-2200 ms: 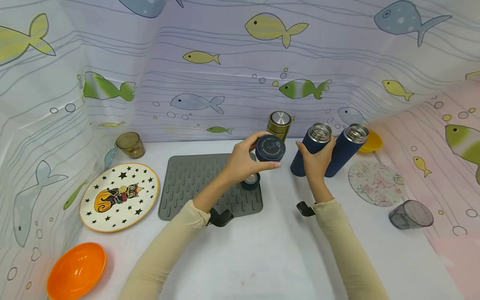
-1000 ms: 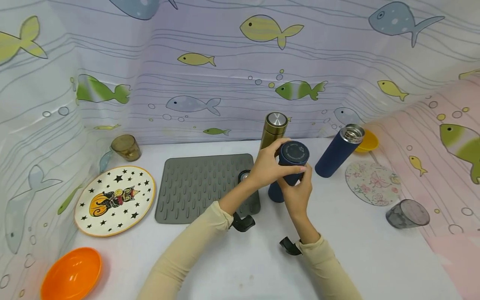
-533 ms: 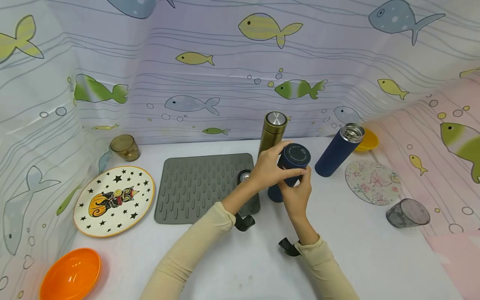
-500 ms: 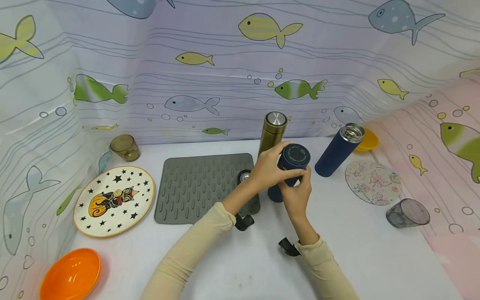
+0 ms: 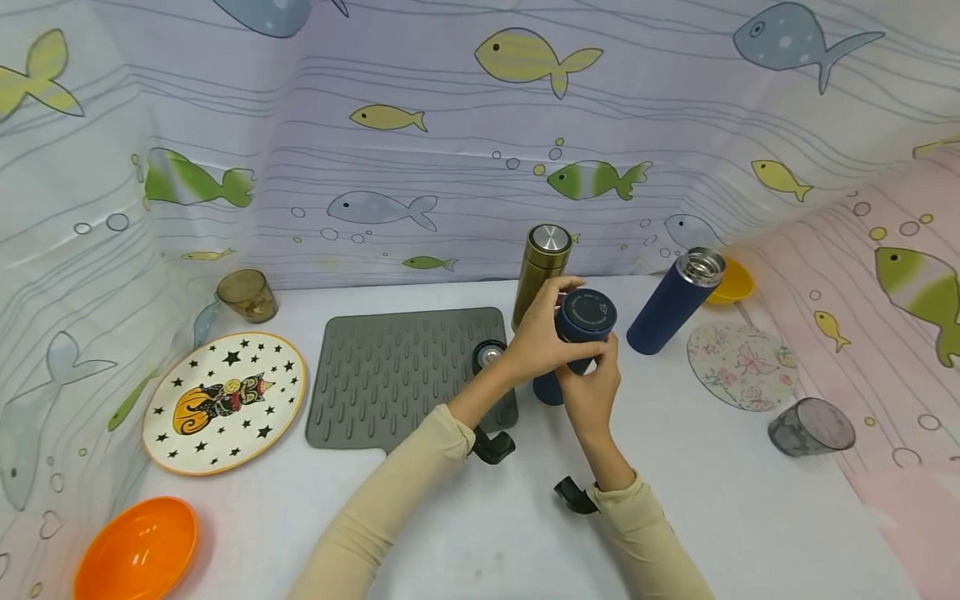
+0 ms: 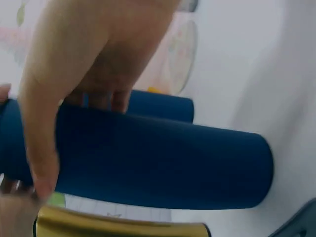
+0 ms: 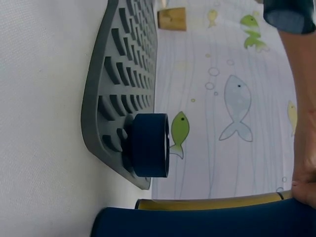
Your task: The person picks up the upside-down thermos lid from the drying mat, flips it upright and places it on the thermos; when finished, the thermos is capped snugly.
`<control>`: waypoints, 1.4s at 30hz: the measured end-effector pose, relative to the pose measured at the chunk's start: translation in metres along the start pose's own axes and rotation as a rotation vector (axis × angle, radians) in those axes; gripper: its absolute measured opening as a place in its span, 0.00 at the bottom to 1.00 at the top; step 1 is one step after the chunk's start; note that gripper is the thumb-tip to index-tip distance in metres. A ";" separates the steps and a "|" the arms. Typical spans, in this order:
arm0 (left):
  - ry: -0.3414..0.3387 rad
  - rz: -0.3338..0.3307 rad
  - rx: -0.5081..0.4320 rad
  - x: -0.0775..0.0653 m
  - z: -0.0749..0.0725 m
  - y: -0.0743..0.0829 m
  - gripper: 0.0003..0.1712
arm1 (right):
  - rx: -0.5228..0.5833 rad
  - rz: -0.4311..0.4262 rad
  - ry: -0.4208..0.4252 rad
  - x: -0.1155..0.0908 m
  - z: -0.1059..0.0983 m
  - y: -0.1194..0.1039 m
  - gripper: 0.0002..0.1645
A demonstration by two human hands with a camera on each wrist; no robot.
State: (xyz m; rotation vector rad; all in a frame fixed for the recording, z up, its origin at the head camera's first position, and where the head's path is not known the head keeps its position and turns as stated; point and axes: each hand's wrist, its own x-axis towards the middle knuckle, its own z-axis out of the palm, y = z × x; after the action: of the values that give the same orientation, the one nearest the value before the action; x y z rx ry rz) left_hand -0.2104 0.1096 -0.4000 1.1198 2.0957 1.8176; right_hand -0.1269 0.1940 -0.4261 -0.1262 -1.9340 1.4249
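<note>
In the head view, my left hand (image 5: 534,337) holds a dark blue lid (image 5: 588,310) with faint round print, thumb in front and fingers behind. The lid sits at the top of a blue thermos bottle (image 6: 163,163), which stands upright on the table. Just under the lid, my right hand (image 5: 592,396) grips the bottle's body. A second blue lid (image 7: 150,145) rests on the right part of the grey ridged mat (image 5: 397,383). Right of my hands stands another blue thermos bottle (image 5: 667,308), its steel mouth uncovered. Behind my left hand is a gold thermos (image 5: 542,258) with a steel-topped cap.
At the left are a brown glass (image 5: 247,296), a star-patterned plate (image 5: 225,442) and an orange bowl (image 5: 135,550). On the right lie a floral round board (image 5: 742,367), a grey glass (image 5: 812,427) and a yellow bowl (image 5: 733,283). A fish-print curtain (image 5: 450,175) encloses the table.
The right hand has brought the blue bottle leftward, away from the other one. The left hand has moved the lid right, onto its mouth. Over the last second both hands barely shift.
</note>
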 end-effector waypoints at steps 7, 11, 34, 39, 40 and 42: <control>-0.026 -0.021 -0.070 0.001 0.001 0.000 0.49 | 0.016 0.014 -0.009 0.000 0.001 0.002 0.37; 0.013 -0.014 -0.041 0.002 0.000 0.000 0.47 | 0.017 0.008 -0.009 0.000 0.001 0.002 0.38; -0.018 -0.014 -0.093 0.002 -0.003 0.003 0.57 | 0.001 0.003 -0.008 0.001 0.003 0.024 0.40; 0.015 -0.039 0.004 0.002 0.001 0.005 0.58 | -0.004 -0.013 -0.008 0.001 0.002 0.004 0.36; 0.015 -0.036 -0.021 0.002 0.001 0.005 0.55 | 0.004 -0.014 -0.012 0.001 0.001 0.003 0.37; 0.010 -0.021 -0.067 0.002 0.001 0.005 0.52 | 0.008 -0.007 -0.020 0.001 0.001 0.003 0.37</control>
State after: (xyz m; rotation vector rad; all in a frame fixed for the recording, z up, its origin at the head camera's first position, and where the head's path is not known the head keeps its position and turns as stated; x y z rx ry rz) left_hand -0.2092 0.1120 -0.3955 1.0717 2.0281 1.8724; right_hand -0.1289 0.1945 -0.4281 -0.1024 -1.9430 1.4342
